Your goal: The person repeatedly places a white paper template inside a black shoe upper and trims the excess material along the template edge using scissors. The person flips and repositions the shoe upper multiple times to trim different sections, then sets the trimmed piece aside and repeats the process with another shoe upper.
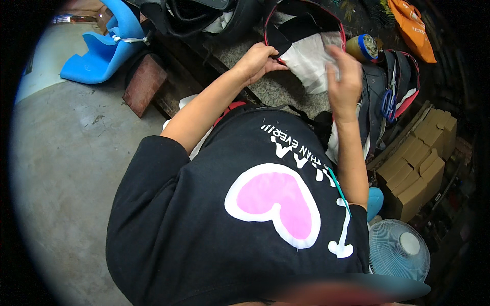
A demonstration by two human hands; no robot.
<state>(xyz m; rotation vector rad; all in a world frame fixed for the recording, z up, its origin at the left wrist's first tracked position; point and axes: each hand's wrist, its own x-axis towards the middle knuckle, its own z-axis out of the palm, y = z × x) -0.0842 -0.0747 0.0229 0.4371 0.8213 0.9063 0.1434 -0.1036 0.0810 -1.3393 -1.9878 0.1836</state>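
Note:
A black fabric piece point(301, 29) with red edging and a white lining point(309, 61) lies before me at the top of the view. My left hand point(258, 64) pinches its near left edge between thumb and fingers. Over the right side of the white lining is my right hand point(346, 84), its fingers raised and smeared by motion. Whether those fingers touch the cloth I cannot tell. Just right of it are more black pieces with red edging point(408, 76), with blue-handled scissors point(389, 104) lying on them. A round tub point(365, 47) with a blue and yellow side stands beyond my right hand.
An orange bag point(412, 30) lies at the far right. Cardboard boxes point(413, 171) and a fan point(400, 250) stand on my right. Bent blue foam sheet point(109, 48) and a reddish-brown board point(144, 84) are at the left, by the concrete floor point(61, 168). Black material point(194, 18) is piled ahead.

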